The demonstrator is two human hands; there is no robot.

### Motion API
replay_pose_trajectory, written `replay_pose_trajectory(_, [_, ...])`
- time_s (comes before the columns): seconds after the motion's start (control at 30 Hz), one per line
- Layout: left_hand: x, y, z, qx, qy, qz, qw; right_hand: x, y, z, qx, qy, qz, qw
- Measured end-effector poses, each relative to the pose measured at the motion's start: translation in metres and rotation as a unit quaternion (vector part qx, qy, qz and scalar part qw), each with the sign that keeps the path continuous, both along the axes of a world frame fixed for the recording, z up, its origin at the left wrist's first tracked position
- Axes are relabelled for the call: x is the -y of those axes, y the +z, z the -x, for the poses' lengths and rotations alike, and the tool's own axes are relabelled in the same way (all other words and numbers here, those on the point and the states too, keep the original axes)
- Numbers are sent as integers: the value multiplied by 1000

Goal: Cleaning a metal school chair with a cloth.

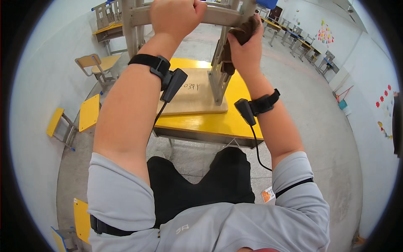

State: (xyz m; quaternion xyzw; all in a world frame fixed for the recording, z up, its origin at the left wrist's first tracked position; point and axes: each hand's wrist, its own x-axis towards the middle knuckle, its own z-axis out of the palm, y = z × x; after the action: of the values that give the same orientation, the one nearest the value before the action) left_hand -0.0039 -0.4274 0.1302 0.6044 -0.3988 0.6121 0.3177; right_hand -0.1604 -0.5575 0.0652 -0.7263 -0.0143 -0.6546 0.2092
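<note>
An upturned chair rests on a yellow-topped desk (204, 124), its wooden seat (192, 104) face down and its grey metal legs pointing up. Handwritten marks show on the seat's underside. My left hand (176, 15) is closed around the crossbar (222, 15) between the legs. In my right hand (247, 56) is a crumpled brown cloth (244, 33), pressed against the right-hand leg frame (217, 86). Part of the cloth hangs down along that frame. The tops of the legs run out of view, apart from a blue foot cap (267, 3).
At the left stand a chair with a wooden back (88, 60), a yellow seat (89, 112) and a desk (108, 30) bearing upturned chairs. Desks (300, 41) line the far right. A teal dustpan (342, 104) is by the right wall. A printed packet (268, 194) lies on the floor.
</note>
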Motion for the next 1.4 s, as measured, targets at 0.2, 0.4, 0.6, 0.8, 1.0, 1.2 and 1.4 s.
replay_pose_trajectory(0.2, [-1, -4, 4, 16, -10, 14, 1000, 17, 43, -1, 27, -16, -39, 999])
replay_pose_trajectory(0.4, [-5, 2, 15, 2, -58, 27, 998, 30, 61, -14, 77, -13, -92, 993])
replay_pose_trajectory(0.6, [-6, 1, 12, -3, -48, 24, 999, 37, 59, 2, -44, 294, -184, 937])
replay_pose_trajectory(0.8, [-4, -3, 5, 0, -6, 3, 1000, 54, 47, 11, -178, 421, -284, 843])
replay_pose_trajectory(1.0, [-4, -1, 7, 18, 1, 8, 1000, 53, 2, 15, -225, 363, -258, 866])
replay_pose_trajectory(1.2, [-11, -4, 4, 13, -28, -1, 1000, 18, -27, 22, -174, 287, -268, 903])
replay_pose_trajectory(1.4, [-30, 0, -19, 60, -104, 14, 993, -35, -33, 31, -145, 217, -250, 932])
